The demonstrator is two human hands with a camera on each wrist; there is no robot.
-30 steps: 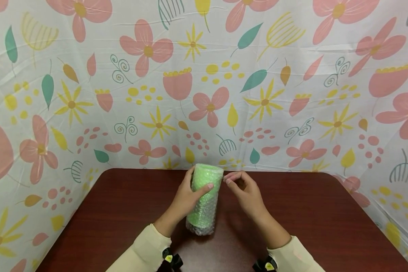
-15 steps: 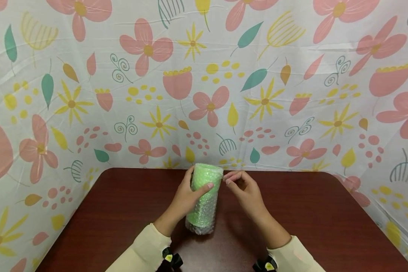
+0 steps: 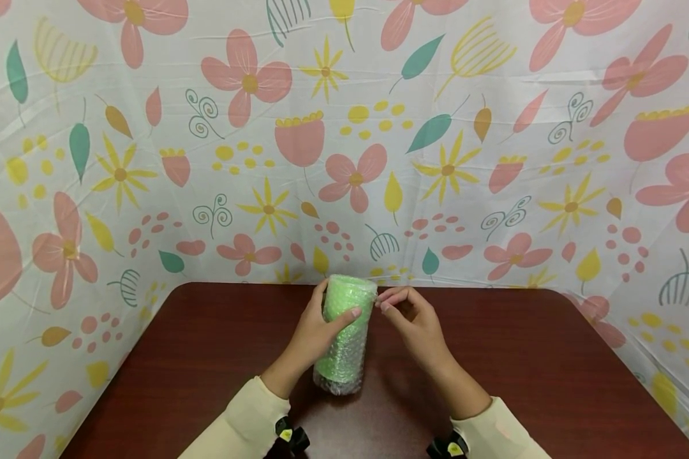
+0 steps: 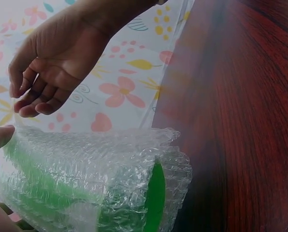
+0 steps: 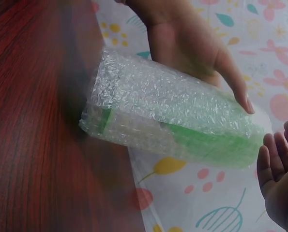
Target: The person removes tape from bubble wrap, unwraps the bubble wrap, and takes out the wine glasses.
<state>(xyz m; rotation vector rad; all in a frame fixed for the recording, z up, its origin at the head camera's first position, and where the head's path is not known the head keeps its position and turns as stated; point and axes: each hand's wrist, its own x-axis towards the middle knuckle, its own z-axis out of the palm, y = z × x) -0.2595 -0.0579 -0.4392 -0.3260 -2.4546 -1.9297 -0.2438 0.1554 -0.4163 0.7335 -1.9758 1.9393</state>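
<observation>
A green cylinder wrapped in bubble wrap [image 3: 344, 354] stands slightly tilted over the table in the head view. My left hand [image 3: 314, 331] grips its upper left side, thumb across the front. At its upper right rim, my right hand [image 3: 418, 326] has thumb and fingertips pinched together. A thin translucent strip [image 4: 16, 117] runs from those fingertips to the wrapped cylinder in the left wrist view; whether it is tape or a wrap edge, I cannot tell. The right wrist view shows the lengthwise overlap of the bubble wrap [image 5: 153, 92], with green beneath it.
Beneath the hands lies a dark red-brown wooden table [image 3: 224, 357] with rounded far corners. A white curtain with a floral print [image 3: 344, 159] hangs behind and along both sides. Each wrist wears a black camera strap below a cream sleeve [image 3: 247, 414].
Almost nothing differs: the wrapped cylinder's lower end has shifted very slightly up. Both hands keep the same hold and place.
</observation>
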